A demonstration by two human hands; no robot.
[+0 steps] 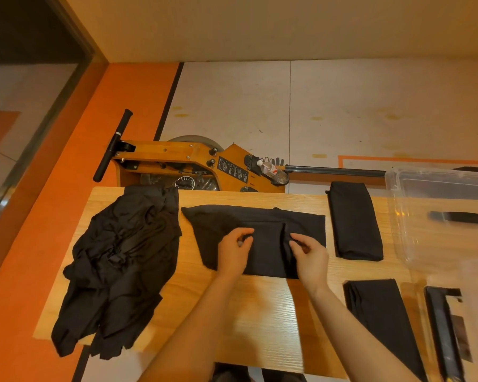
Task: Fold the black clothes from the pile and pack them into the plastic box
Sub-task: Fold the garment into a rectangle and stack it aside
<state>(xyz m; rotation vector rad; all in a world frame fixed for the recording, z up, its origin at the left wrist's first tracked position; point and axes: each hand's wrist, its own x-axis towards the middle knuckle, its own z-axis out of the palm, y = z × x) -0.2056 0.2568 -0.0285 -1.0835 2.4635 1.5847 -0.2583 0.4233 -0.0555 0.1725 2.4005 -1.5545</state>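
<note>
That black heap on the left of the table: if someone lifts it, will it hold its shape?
Probably not. The pile lies crumpled in soft folds and droops over the table edge, so it likely sags and separates. It looks light, and would likely bunch up rather than slide if pushed.

Wooden table under black clothes, plastic box

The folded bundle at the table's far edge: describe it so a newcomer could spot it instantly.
Start at the wooden table and go to its right half, just left of the clear plastic box. The folded bundle lies there, a tidy black oblong overhanging the far edge, farther away than the second folded piece.
</note>
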